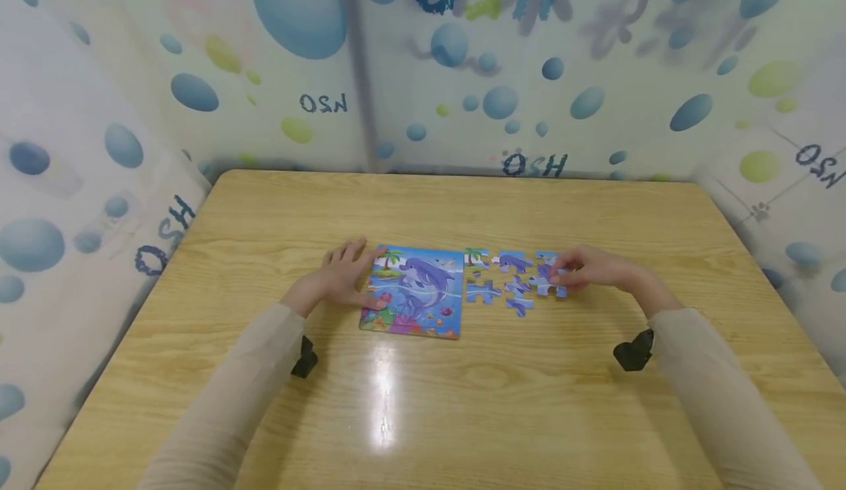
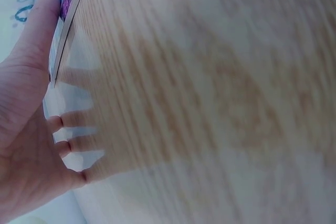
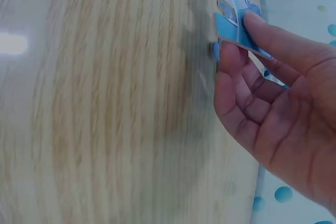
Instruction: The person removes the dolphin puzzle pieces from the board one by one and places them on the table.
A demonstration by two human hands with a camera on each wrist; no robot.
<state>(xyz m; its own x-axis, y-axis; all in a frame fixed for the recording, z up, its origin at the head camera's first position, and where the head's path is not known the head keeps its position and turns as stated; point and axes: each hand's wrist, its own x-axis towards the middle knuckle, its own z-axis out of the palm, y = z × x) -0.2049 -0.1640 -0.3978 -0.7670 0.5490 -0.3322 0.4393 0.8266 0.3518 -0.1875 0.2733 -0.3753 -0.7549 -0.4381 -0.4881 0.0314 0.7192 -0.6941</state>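
Evidently, held piece (image 3: 229,29): was pinched by the right hand (image 1: 588,268) at the far right of the loose group; its blue face was tilted, a straight edge being turned toward the right wrist camera. Its long axis could not be told.
Right fingers: were bent, the thumb being laid on the piece's face and a fingertip set under its edge; the gap was filled by the thin piece alone.
Loose pieces (image 1: 481,292): were spread on the table (image 1: 502,394), between the board and the right hand; on one, a dolphin's head was shown with its snout turned left.
Dolphin board (image 1: 423,321): was laid flat, slightly askew, its palm tree placed at the far left corner, its coral along the near edge; the dolphin's snout was pointed left.
Left hand (image 1: 340,277): was stretched along the board's left side, its fingers spread wide and nothing gripped; the thumb was rested on the board.
Forearms: were reached forward in pale sleeves (image 1: 231,394), with dark devices (image 1: 634,352) worn at the wrists.
Wall lettering (image 1: 535,165): "H2O" could be read, mirrored, among blue and green bubbles (image 1: 501,102).
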